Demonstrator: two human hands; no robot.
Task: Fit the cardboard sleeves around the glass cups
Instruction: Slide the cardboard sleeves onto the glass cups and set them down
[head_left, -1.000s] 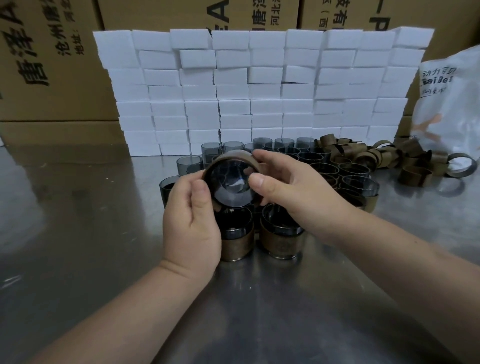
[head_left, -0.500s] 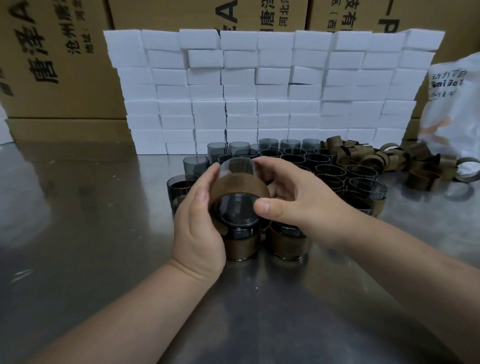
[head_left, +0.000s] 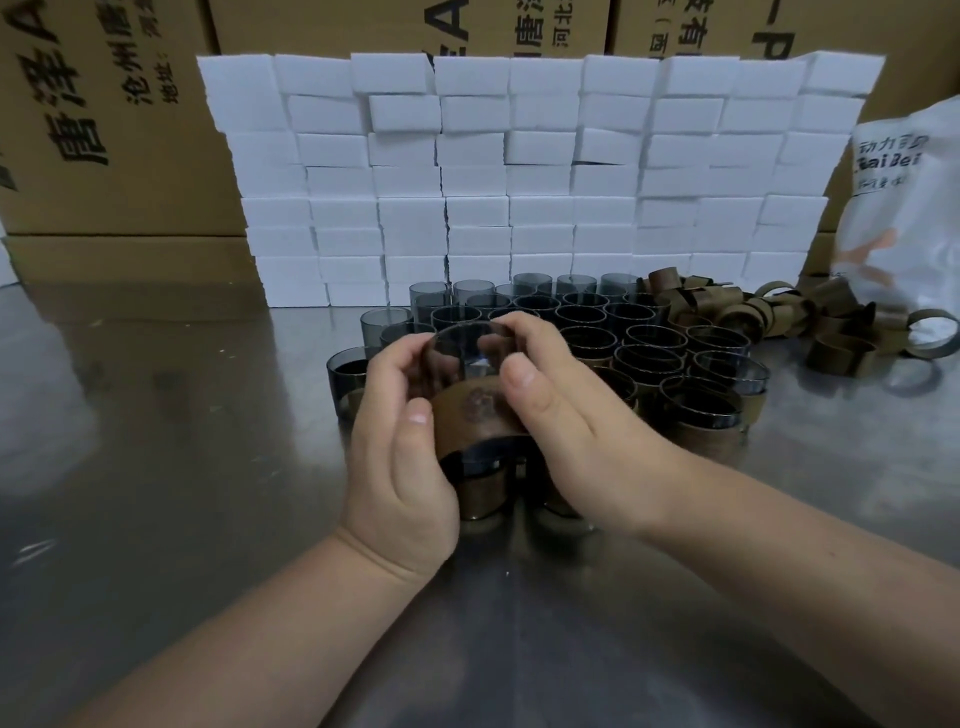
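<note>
Boxes (head_left: 119, 130) and a wall of white blocks (head_left: 540, 176) filled the top of the frame. Below them on the metal table (head_left: 156, 467) stood a crowd of cups (head_left: 597, 322), several at the front and right already banded but most bare, with loose sleeves (head_left: 748, 312) heaped at the right, so the job looked under half done. At the centre the left hand (head_left: 400, 457) and right hand (head_left: 566, 410) each curled fingers round one cup (head_left: 467, 348), raised off the table, its sleeve (head_left: 475, 415) round the lower part.
</note>
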